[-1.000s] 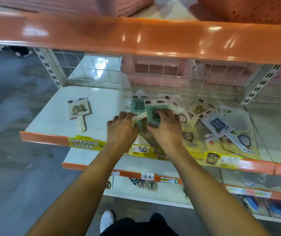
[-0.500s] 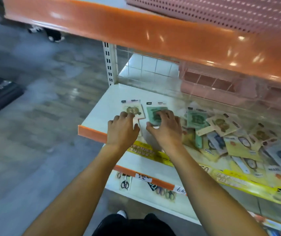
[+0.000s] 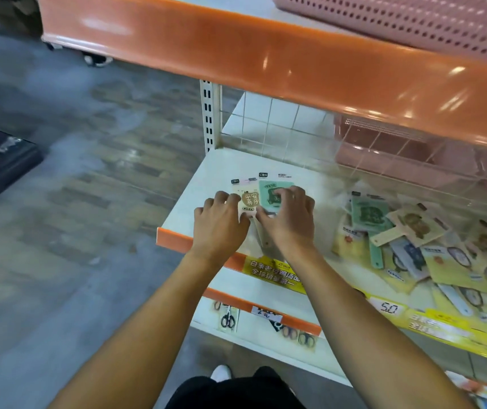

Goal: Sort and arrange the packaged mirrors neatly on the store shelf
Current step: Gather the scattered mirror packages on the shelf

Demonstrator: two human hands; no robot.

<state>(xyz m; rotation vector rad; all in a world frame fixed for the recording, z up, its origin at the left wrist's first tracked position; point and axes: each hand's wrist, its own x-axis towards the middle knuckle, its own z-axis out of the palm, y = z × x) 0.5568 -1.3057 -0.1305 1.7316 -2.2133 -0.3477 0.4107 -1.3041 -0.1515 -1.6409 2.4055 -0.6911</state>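
Two packaged hand mirrors lie side by side at the left end of the white shelf (image 3: 195, 184): a cream one with a brown apple print (image 3: 247, 199) and a green one (image 3: 272, 192). My left hand (image 3: 220, 224) rests flat on the cream mirror's left and lower part. My right hand (image 3: 288, 215) presses on the green mirror, fingers curled over its face. A jumbled heap of more packaged mirrors (image 3: 413, 243), green, cream, yellow and grey, covers the shelf to the right.
An orange shelf lip (image 3: 295, 57) overhangs close above, with a pink perforated basket (image 3: 413, 22) on top. Pink baskets (image 3: 407, 149) stand behind a wire grid. A lower shelf holds packaged scissors (image 3: 228, 318). The aisle floor lies to the left.
My right hand carried the green mirror leftward from the heap and set it down beside the cream mirror; my left hand moved along with it. My view swung left.
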